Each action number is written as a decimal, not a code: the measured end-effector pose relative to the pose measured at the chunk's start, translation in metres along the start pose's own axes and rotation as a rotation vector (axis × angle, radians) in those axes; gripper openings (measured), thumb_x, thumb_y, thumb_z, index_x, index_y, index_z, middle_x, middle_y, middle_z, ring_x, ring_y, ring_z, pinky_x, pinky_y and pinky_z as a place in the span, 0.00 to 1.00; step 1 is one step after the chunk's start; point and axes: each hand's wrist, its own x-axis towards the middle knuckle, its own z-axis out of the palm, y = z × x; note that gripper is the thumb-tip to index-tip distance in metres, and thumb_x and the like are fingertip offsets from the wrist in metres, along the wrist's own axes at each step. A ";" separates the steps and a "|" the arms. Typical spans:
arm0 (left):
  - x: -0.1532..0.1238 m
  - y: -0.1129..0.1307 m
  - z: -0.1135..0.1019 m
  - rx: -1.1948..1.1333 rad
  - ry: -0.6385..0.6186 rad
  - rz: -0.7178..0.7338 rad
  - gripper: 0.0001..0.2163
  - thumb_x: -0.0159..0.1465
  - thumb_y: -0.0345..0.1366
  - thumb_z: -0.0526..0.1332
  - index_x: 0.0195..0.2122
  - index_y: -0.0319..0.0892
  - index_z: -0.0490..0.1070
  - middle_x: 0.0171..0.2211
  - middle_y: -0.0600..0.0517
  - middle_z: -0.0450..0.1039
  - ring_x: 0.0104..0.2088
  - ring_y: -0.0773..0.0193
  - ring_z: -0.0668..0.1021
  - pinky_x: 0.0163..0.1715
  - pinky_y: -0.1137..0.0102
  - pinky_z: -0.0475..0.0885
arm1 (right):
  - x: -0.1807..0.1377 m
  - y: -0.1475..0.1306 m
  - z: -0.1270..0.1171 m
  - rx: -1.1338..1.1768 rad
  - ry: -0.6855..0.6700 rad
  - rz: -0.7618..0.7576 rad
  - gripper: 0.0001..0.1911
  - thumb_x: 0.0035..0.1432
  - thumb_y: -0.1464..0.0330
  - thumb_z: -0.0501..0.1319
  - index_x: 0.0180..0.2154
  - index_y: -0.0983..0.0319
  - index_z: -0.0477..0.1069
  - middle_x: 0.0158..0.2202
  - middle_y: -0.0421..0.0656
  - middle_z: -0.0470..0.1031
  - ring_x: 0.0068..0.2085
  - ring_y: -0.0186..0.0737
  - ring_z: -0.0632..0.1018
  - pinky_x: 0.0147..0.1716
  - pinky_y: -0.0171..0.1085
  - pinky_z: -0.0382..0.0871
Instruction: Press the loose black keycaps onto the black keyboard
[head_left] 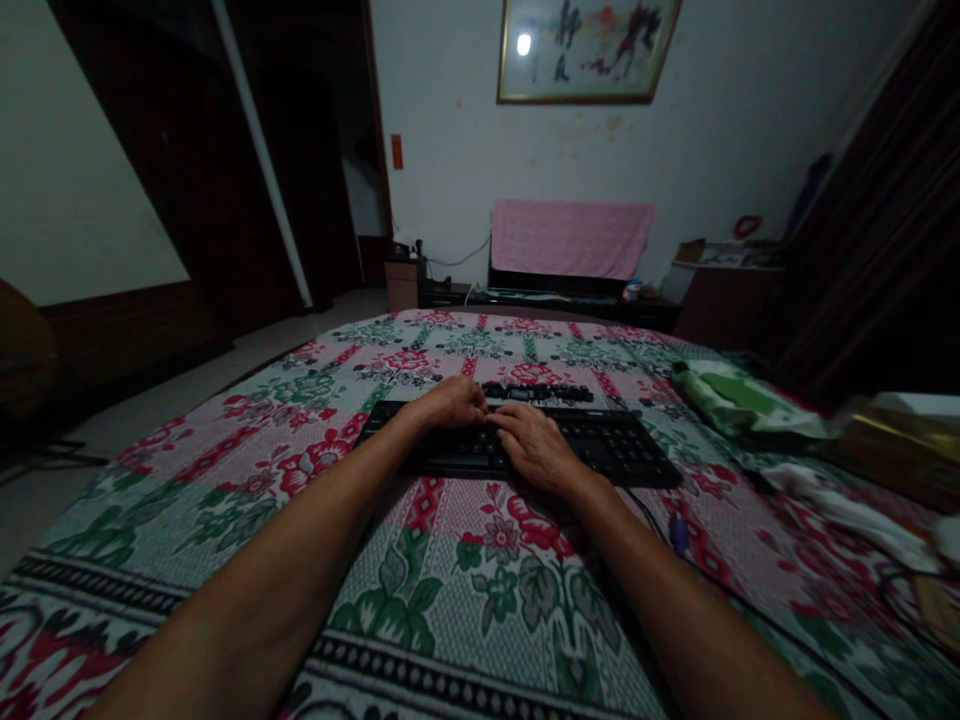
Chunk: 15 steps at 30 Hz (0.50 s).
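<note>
A black keyboard [624, 445] lies across the patterned tablecloth in front of me. My left hand [454, 402] is over its upper left-middle part, fingers curled in a pinch; whatever sits between the fingertips is hidden. My right hand [534, 442] rests on the middle of the keyboard, its fingers stretched leftward and apart from the thumb, the fingertips close to the left hand's. Just beyond the keyboard's far edge is a row of small black pieces [559, 393] that look like loose keycaps. The keys under both hands are covered.
The flowered tablecloth [517, 600] spreads over the table. A dark cable with a purple plug [679, 533] runs along the right. Farther right lie a green-and-white package [739, 400], a white cloth-like item [847, 510] and a brownish box [900, 450]. A pink cloth [574, 238] hangs by the wall.
</note>
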 end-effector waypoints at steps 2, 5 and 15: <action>-0.001 0.000 0.001 -0.027 0.012 -0.014 0.11 0.50 0.34 0.59 0.34 0.40 0.75 0.29 0.54 0.76 0.30 0.68 0.74 0.27 0.78 0.64 | 0.000 0.000 0.001 0.001 0.000 0.002 0.18 0.59 0.68 0.48 0.49 0.56 0.66 0.51 0.44 0.65 0.51 0.41 0.64 0.49 0.43 0.58; -0.002 0.001 0.001 -0.043 0.038 -0.027 0.10 0.50 0.33 0.59 0.33 0.40 0.75 0.28 0.55 0.76 0.29 0.68 0.74 0.26 0.78 0.64 | 0.000 -0.001 0.001 0.000 -0.001 0.004 0.18 0.59 0.69 0.48 0.49 0.56 0.67 0.51 0.44 0.65 0.51 0.41 0.64 0.49 0.43 0.57; -0.002 -0.008 0.002 -0.127 0.086 -0.011 0.10 0.53 0.35 0.58 0.34 0.40 0.76 0.29 0.54 0.76 0.30 0.67 0.75 0.30 0.77 0.67 | -0.001 0.001 0.005 -0.007 0.006 0.028 0.18 0.58 0.68 0.49 0.49 0.56 0.67 0.51 0.44 0.64 0.52 0.42 0.62 0.50 0.44 0.57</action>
